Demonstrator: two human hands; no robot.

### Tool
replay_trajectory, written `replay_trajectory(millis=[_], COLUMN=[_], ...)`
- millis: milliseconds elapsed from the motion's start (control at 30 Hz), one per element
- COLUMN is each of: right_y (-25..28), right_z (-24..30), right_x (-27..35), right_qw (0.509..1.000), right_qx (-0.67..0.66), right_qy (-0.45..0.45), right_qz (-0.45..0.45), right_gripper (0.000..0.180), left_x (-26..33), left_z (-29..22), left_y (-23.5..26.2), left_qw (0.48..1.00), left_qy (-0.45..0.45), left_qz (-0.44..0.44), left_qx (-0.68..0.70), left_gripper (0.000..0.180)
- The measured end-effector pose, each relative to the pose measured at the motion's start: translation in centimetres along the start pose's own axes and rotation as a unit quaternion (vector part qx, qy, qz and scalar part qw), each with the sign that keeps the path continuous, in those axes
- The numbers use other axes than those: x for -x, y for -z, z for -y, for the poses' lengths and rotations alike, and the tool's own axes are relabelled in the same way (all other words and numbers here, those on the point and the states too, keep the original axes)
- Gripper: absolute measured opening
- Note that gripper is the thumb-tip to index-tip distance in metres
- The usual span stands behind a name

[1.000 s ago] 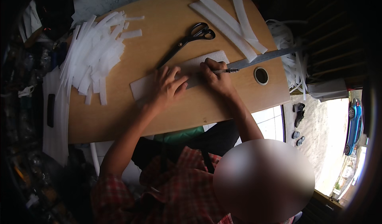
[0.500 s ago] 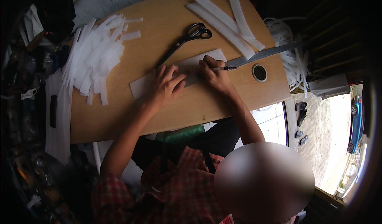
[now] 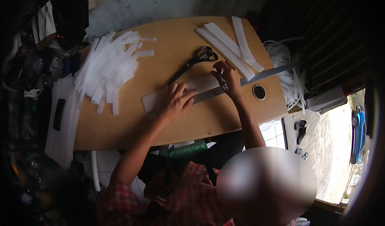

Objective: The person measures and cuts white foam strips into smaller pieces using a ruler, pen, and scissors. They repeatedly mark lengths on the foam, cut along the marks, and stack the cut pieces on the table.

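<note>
A strip of white foam sheet point(image 3: 202, 82) lies slantwise on the wooden table, with a long metal ruler point(image 3: 209, 94) along its near edge. My left hand point(image 3: 175, 102) rests over the strip and ruler, its fingers spread and pressing down. At the strip's right end, my right hand point(image 3: 232, 81) is closed round a pen point(image 3: 221, 79). The pen stands steeply; whether its tip touches the foam, I cannot tell. Black-handled scissors point(image 3: 194, 60) lie beyond the strip, blades toward my left hand.
A heap of cut white foam strips point(image 3: 110, 71) covers the table's left side. Longer foam strips point(image 3: 228, 43) lie at the far right. Near the right edge is a round cable hole point(image 3: 259, 92). More white strips point(image 3: 286, 57) hang beyond that edge.
My right hand has turned and drawn the pen from nearly flat to a steeper angle. My left hand stays on the strip. The whole view has shifted slightly.
</note>
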State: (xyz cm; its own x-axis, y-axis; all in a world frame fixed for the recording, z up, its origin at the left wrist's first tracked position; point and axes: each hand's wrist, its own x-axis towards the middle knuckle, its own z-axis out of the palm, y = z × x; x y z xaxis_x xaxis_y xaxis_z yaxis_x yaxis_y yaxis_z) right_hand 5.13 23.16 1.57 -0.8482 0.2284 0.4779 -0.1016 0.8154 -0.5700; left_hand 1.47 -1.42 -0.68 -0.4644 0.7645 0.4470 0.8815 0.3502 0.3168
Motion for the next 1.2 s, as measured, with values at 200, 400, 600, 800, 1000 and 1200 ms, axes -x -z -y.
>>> replay_trajectory(millis=[200, 400, 600, 800, 1000, 1200], right_y=[-0.2, -0.6, -2.2, -4.4, -4.4, -4.0], right_z=[-2.0, -2.6, -0.6, -2.8, -0.7, -0.2], right_x=[-3.7, -3.2, -6.9, -9.4, -10.8, -11.2], right_qw=[0.949, 0.941, 0.974, 0.951, 0.913, 0.892], right_qx=[0.304, 0.327, 0.195, 0.169, 0.233, 0.295], right_qy=[-0.041, 0.033, 0.078, 0.120, 0.085, 0.093], right_qz=[0.068, 0.080, 0.084, 0.232, 0.324, 0.329], right_gripper=[0.011, 0.019, 0.033, 0.032, 0.046, 0.044], left_x=[0.3, 0.5, -0.5, 0.5, 2.4, 2.2], left_z=[0.1, 0.3, 1.4, 1.9, 2.3, -0.4], left_y=[0.1, -0.1, 3.7, 11.9, 19.3, 21.6], left_qw=[0.997, 0.997, 0.990, 0.986, 0.958, 0.942], left_qy=[0.040, 0.064, 0.059, 0.137, 0.200, 0.221], left_qz=[-0.039, -0.040, -0.040, -0.024, -0.135, -0.161], left_qx=[-0.047, 0.008, 0.121, 0.093, 0.153, 0.193], left_gripper=[0.028, 0.034, 0.040, 0.016, 0.010, 0.014])
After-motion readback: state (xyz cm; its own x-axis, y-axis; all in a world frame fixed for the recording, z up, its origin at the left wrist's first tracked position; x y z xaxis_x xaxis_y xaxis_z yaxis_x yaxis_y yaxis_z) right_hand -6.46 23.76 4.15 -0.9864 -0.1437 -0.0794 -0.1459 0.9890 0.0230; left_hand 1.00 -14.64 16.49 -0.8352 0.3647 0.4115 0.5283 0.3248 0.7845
